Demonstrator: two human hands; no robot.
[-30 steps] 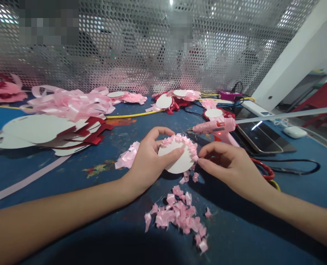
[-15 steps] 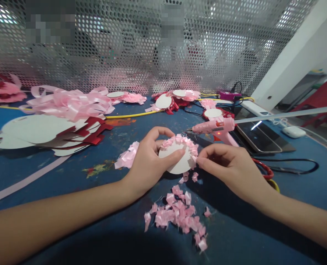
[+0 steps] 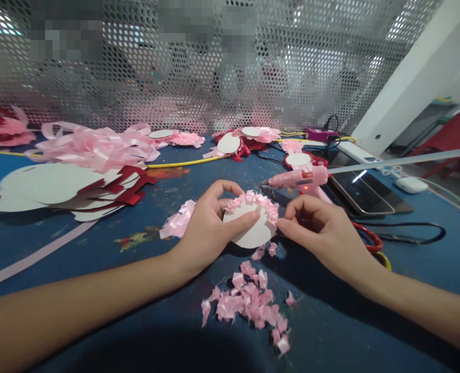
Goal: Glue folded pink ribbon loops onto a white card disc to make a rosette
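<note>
My left hand (image 3: 218,220) grips a round white card disc (image 3: 249,233), its thumb flat across the face and its fingers behind. Small folded pink ribbon pieces (image 3: 268,204) line the disc's upper and right edge. At that right edge is my right hand (image 3: 319,228), thumb and forefinger bent together in a pinch; whatever may be between the fingertips is too small to make out. Loose pink ribbon bits (image 3: 249,300) lie scattered on the table below the disc. Just behind my hands rests a pink glue gun (image 3: 302,177), a long glue stick projecting from its back.
White card cutouts with red tabs (image 3: 51,184) are stacked at left, before a heap of pink ribbon (image 3: 98,145). More pink pieces (image 3: 179,220) lie beside my left wrist. A phone (image 3: 364,191) and cables are at right. A perforated metal screen (image 3: 199,77) stands behind the table.
My right forefinger has lifted slightly from the disc's edge, while the thumb stays there. My left hand keeps its hold. The view has shifted slightly.
</note>
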